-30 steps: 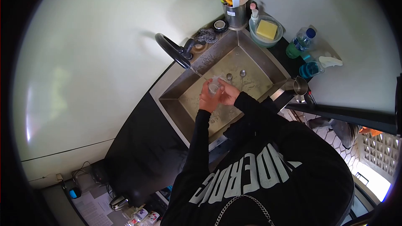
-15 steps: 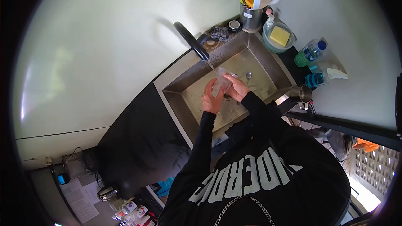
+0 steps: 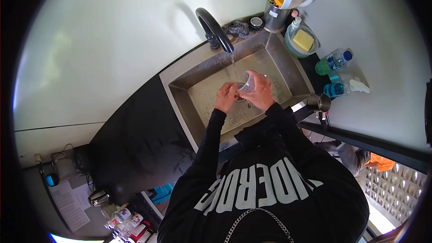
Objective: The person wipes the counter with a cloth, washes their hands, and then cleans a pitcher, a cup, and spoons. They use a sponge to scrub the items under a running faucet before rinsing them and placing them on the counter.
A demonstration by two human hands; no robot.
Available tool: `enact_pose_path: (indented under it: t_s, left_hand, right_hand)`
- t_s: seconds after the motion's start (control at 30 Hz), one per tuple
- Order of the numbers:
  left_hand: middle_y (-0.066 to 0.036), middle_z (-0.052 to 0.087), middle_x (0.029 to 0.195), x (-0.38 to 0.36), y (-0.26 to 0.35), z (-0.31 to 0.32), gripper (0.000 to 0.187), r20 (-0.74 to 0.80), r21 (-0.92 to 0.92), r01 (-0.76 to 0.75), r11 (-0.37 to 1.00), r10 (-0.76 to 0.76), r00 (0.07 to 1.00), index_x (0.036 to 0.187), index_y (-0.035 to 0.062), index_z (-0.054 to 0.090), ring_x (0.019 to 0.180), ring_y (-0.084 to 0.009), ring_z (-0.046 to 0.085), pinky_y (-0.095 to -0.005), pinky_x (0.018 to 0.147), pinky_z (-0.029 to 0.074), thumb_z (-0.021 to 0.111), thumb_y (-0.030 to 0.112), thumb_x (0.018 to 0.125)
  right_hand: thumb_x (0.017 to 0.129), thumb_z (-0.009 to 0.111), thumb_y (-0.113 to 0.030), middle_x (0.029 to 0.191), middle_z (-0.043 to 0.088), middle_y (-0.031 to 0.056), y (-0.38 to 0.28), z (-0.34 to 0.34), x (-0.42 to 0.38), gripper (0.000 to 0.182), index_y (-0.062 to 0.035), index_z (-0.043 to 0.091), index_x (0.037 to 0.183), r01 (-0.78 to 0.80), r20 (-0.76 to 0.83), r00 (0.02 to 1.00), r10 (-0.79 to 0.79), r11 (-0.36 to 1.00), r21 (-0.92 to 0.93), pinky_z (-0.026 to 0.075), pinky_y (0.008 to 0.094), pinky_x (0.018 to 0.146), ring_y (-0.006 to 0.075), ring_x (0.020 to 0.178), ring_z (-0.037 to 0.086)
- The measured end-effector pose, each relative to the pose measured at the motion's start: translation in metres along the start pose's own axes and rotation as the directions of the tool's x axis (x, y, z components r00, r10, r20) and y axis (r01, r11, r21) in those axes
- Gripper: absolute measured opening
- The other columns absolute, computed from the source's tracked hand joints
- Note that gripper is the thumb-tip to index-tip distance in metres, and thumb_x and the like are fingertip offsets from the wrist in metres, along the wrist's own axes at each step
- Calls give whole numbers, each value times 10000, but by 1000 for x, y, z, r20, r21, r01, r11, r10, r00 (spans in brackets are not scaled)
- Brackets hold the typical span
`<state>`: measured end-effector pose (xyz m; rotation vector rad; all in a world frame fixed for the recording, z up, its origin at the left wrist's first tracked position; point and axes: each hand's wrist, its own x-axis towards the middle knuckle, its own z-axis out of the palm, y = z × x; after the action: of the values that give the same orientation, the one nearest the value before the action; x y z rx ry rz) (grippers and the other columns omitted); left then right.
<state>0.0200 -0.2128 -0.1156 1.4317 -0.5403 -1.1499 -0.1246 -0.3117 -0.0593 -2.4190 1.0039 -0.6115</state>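
Observation:
Over the metal sink [image 3: 171, 80], both hands are on a clear plastic cup [image 3: 248, 81]. My right hand [image 3: 260, 92] grips it, thumb on the near side and fingers over the far rim. The fingers of my left hand [image 3: 226, 97] are bent together against its left side, partly hiding it. Water runs from the black faucet [image 3: 215, 29] in a thin stream just beyond the cup. Below my hands, the drain is partly covered.
Right of the sink are a bowl [image 3: 289, 47] with a yellow sponge [image 3: 303, 40], a green-liquid bottle [image 3: 330, 63], a blue spray bottle [image 3: 337, 89] and a metal pitcher [image 3: 323, 102]. A utensil holder [image 3: 274, 18] stands behind. Another person in orange [image 3: 380, 162] is at lower right.
The cup has been turned and tilted, and both hands have shifted away from the faucet stream. My right hand has moved over the cup's far side. The view has shifted slightly.

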Motion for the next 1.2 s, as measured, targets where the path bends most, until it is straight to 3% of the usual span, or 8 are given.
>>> enact_pose_path:
  t_s: [0.07, 0.27, 0.5, 0.57, 0.93, 1.03, 1.1, 1.2]
  left_hand:
    - [-67, 670, 802, -9, 0, -6, 264, -162, 371, -173, 912, 247, 955, 954, -7, 644, 682, -116, 622, -292, 646, 534, 609, 254, 934]
    - [-136, 646, 676, -44, 69, -16, 232, -261, 762, -109, 639, 457, 850, 778, 21, 624, 621, -273, 655, -364, 604, 510, 641, 225, 886]
    - [-132, 665, 864, -37, 92, -5, 178, -240, 691, -254, 676, 546, 803, 971, 59, 657, 755, -277, 671, -393, 646, 516, 653, 215, 886]
    - [-130, 649, 974, -36, 94, 5, 203, -143, 820, -342, 459, 742, 655, 1059, 47, 640, 889, -286, 658, -388, 736, 514, 656, 124, 872]
    - [-149, 665, 1033, -26, 80, 18, 188, 34, 770, -436, 467, 652, 758, 1047, 53, 627, 958, -362, 631, -470, 925, 442, 629, 163, 894]
    - [-167, 664, 1096, -25, 81, 19, 323, 157, 811, -438, 387, 578, 801, 1075, 34, 624, 1033, -384, 622, -589, 1040, 333, 572, 327, 949]
    - [-187, 656, 1153, -18, 82, 26, 573, 145, 945, -206, 253, 241, 960, 1135, 15, 624, 1121, -385, 598, -702, 1092, 144, 427, 531, 981]
    - [-200, 644, 1190, 0, 72, 29, 794, 158, 954, -235, 184, 356, 921, 1239, 6, 590, 1183, -369, 575, -756, 1070, 2, 266, 675, 959]
  right_hand:
    - [678, 843, -474, 1181, 615, 150, 11, 13, -3, 811, -71, 506, 1296, -188, 269, 960, 77, 890, 416, 464, 419, 916, 357, 1046, 595]
    - [694, 845, -502, 1212, 617, 165, -11, 23, 7, 844, -49, 498, 1316, -390, 526, 850, -11, 657, 645, 469, 354, 963, 251, 1157, 595]
    - [695, 868, -346, 1272, 582, 171, -17, 40, 41, 835, -43, 460, 1357, -123, 188, 982, -12, 712, 691, 454, 369, 1002, 293, 1178, 578]
    - [681, 863, -242, 1286, 577, 182, -12, 42, 47, 820, -41, 455, 1364, -21, 10, 1000, 19, 817, 576, 451, 391, 1014, 338, 1188, 565]
    - [733, 785, -193, 1365, 518, 204, 9, 33, 36, 777, -44, 424, 1406, -15, 106, 993, -48, 849, 528, 395, 422, 1067, 358, 1267, 498]
    - [759, 760, -189, 1378, 507, 201, 14, 35, 30, 745, -43, 424, 1407, 30, 151, 981, -124, 860, 510, 383, 424, 1076, 359, 1278, 484]
    - [774, 745, -183, 1380, 506, 199, 13, 38, 29, 723, -42, 424, 1406, 65, 149, 976, -158, 867, 494, 380, 426, 1078, 361, 1281, 481]
    - [784, 720, -156, 1387, 502, 188, 13, 39, 35, 727, -55, 398, 1428, 27, 171, 972, -158, 804, 594, 360, 435, 1094, 370, 1296, 464]
